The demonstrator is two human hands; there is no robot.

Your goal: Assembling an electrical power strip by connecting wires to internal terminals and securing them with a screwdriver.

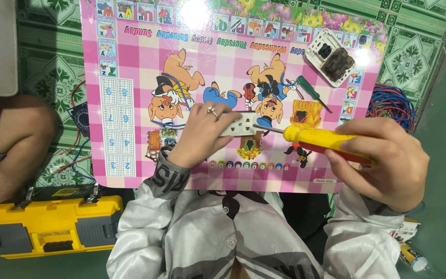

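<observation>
Rt hand [383, 165] clenched round yellow screwdriver [321, 140], tip touching white socket [241, 124]. Lt hand [202, 129] grasping socket at its lt end, pinning it flat on pink cartoon board [130, 93], between both hands. Farther off: green screwdriver [313, 93], white switch plate [331, 57] near board's far rt corner. Yellow toolbox [52, 225] at near lt, on floor.

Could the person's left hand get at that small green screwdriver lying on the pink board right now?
Probably not freely. The left hand is busy holding the white socket, and the right hand works a yellow screwdriver across the way. The green screwdriver itself lies uncovered on the pink board.
</observation>
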